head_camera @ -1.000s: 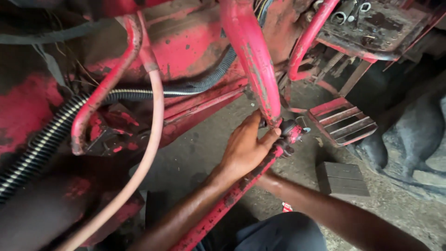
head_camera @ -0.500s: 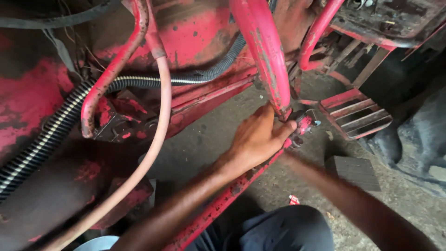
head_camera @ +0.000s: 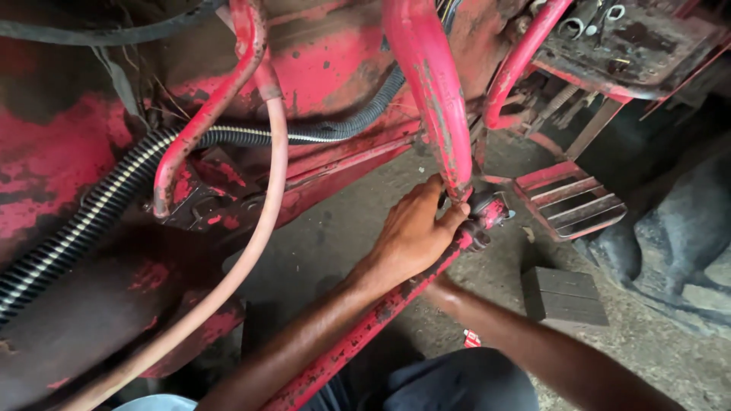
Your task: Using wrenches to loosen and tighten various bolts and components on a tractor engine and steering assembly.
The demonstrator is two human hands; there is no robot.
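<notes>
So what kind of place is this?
Probably a repair yard or farm workshop. A worn red machine frame, a big black tyre and a dirt floor surround the left hand.

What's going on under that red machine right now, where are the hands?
A person is working under a worn red machine. Their left hand is closed around the joint where a curved red bar meets a long red rod. The right forearm reaches in from below, but that hand is hidden behind the rod and the left hand. A corrugated black hose and a pale pink hose hang to the left; a dark block sits on the dirt floor.
</notes>
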